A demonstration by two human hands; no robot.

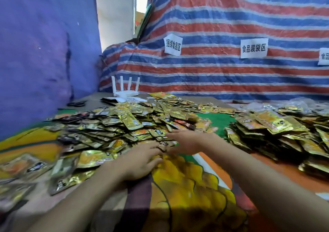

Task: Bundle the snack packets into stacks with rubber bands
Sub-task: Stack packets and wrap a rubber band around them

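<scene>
A wide heap of loose gold and black snack packets covers the middle and left of the table. Both hands reach into its near edge. My left hand lies palm down with its fingers stretched onto packets at the heap's front. My right hand lies just beyond it, fingers spread flat over a few small packets. Whether either hand grips a packet is blurred. On the right sits a pile of stacked packets. No rubber band is visible.
A colourful printed cloth covers the table. A white router with antennas stands at the back, with black scissors to its left. A striped tarp with paper labels rises behind, and a blue sheet hangs on the left.
</scene>
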